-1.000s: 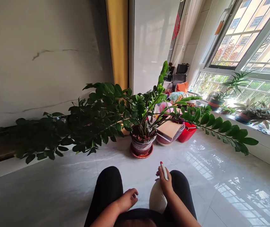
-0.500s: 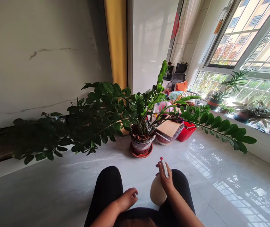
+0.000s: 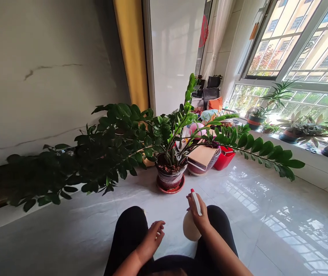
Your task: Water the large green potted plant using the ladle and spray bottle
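Note:
My right hand (image 3: 197, 211) is wrapped round the neck of a spray bottle (image 3: 191, 227) with a white trigger head, a red nozzle and a pale, rounded body. The bottle is between my knees, its nozzle pointing away from me toward the plant. By my left knee, my left hand (image 3: 154, 234) hangs in the air with loosely bent fingers and nothing in it. In front of me, a large leafy green plant (image 3: 168, 132) grows from a glazed pot (image 3: 171, 178) on a red saucer (image 3: 178, 188). Its long stems lean out to both sides.
Behind the pot are a striped basket (image 3: 210, 164) with cardboard on it and a red bin (image 3: 225, 158). Several potted plants line the windowsill (image 3: 310, 152) at right. A yellow curtain (image 3: 131, 53) hangs by the wall; shiny tiles (image 3: 229, 214) cover the floor.
The view has turned slightly to the right, so the room shifts left. My left hand has risen a little from near my lap. My right hand still grips the spray bottle.

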